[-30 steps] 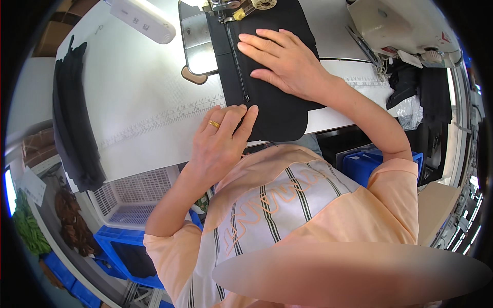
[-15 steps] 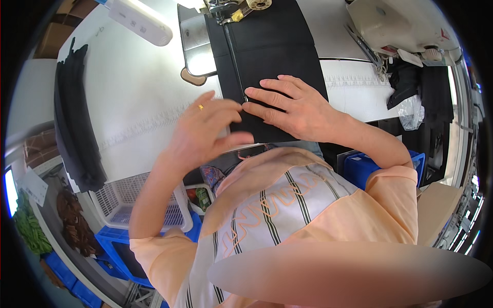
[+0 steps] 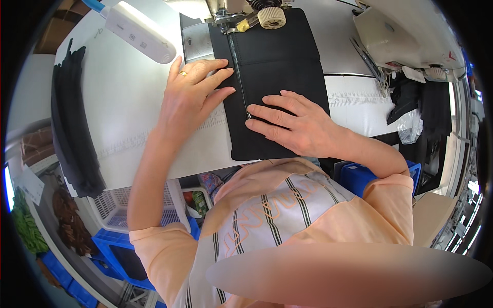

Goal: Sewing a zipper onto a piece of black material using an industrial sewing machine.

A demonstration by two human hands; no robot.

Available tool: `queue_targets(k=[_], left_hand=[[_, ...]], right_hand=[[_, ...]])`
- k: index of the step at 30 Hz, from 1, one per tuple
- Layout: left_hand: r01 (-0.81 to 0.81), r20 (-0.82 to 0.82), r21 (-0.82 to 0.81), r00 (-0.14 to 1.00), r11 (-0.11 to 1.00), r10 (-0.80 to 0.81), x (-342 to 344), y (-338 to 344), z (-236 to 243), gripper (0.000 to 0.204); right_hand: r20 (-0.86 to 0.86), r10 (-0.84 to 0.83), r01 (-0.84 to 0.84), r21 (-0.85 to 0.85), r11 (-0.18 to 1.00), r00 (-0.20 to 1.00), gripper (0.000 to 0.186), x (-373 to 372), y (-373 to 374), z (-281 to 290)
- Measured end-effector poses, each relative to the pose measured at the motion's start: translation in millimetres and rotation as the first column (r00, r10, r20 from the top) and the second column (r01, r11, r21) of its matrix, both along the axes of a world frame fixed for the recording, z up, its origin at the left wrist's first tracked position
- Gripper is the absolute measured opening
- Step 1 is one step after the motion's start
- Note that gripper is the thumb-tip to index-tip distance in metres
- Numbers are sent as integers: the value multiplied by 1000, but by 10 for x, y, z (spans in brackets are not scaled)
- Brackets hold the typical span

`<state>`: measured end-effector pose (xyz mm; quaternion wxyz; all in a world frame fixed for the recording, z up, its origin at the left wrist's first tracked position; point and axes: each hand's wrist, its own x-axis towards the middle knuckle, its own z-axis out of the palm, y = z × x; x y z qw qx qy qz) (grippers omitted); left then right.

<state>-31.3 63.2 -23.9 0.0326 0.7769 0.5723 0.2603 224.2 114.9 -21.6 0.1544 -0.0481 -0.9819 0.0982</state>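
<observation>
A black fabric piece lies flat under the sewing machine's presser foot. Along its left side runs a zipper, with a small metal pull near its lower end. My right hand rests flat on the cloth, fingers stretched toward the zipper pull. At the fabric's left edge is my left hand, wearing a ring; its fingers are apart, and the tips touch the cloth beside the zipper. Nothing is gripped in either hand.
Black cloth strips hang over the table's left edge. A white elongated device stands upper left. Scissors or tweezers lie near the machine body at right. Below are a white plastic basket and blue crates.
My left hand has moved up along the fabric's left edge, nearer the presser foot. My right hand stays flat on the cloth near the zipper pull. The whole view has shifted slightly.
</observation>
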Motion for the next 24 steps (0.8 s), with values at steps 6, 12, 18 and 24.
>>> queue_targets(k=[6,12,18,24], left_hand=[[8,7,29,1000,1000,-9,-13,81,25,28],[46,15,59,999,997,-47,-46,162,6,28],[34,-59,219,998,975,-21,-79,284,-106,28],[-20,-54,224,998,974,33,17,252,-141,29]], right_hand=[[-20,-29,28,-1,1000,999,42,-46,75,4],[-22,-22,22,13,1000,1000,40,-66,154,-24],[-55,-18,19,14,1000,998,35,-184,332,-16],[-60,-60,60,4,998,996,32,-247,460,-28]])
